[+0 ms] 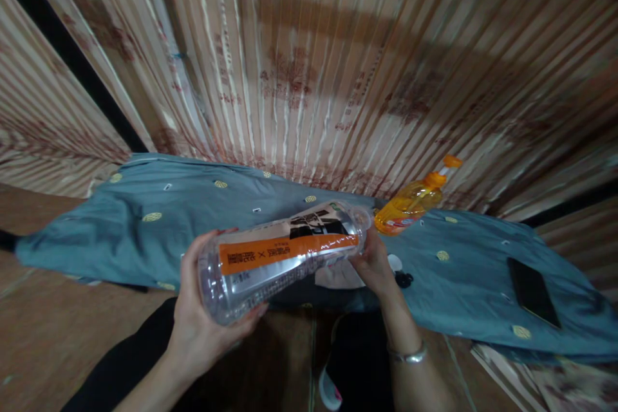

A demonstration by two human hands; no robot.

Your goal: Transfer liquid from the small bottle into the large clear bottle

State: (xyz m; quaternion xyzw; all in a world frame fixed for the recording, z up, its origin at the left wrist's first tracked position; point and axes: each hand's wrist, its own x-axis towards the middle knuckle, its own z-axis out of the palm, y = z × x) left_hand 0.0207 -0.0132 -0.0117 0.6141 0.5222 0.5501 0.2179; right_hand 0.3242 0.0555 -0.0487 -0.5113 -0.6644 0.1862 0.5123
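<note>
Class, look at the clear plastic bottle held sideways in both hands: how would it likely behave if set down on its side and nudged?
The clear plastic bottle looks empty, so it is probably light. Its round body would likely roll on the blue cloth. The left hand cups the base and the right hand grips the neck end.

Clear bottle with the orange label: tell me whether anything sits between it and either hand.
Nothing visible does. The left hand wraps the base of the clear bottle directly, and the right hand grips its far end near the neck. The orange pump bottle lies beyond on the blue cloth, out of the way.
</note>
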